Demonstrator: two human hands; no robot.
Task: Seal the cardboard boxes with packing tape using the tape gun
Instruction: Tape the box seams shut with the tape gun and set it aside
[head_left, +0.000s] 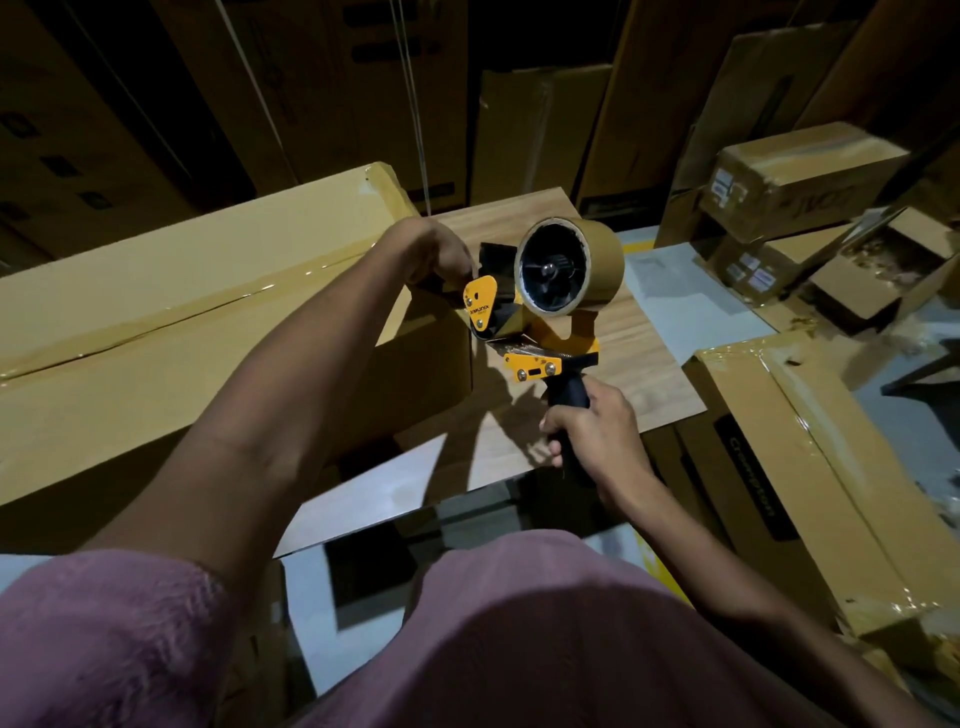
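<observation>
Above the wooden worktop (639, 332), just beside the right end of the large cardboard box (182, 312), the tape gun (540, 312) is held in the air. Its black handle (569, 400) is gripped by the right hand (592, 431), whose fingers (551, 448) are curled tightly round it. The left hand (436, 254) is placed at the front of the gun, by the box corner; something there appears to be pinched, probably the tape end, though the fingertips are hidden and this cannot be told for certain.

The gun is judged to be rigid and fairly light, with most of its weight carried in the brown tape roll (569, 265) on its hub. It is best taken by the handle, as is done now; the cutter at the nose is likely sharp and should be avoided. The tape itself is thin, sticky and easily folded onto itself, so its free end needs to be kept taut. The large box already bears glossy tape along its top seam.

"XMUNIX" can be read on the yellow side plate (480, 301). On the taped box at the right (810, 467) a black label reads, it seems, "Crompton". Small labels on the boxes farther back (800, 182) are too small to be read.
</observation>
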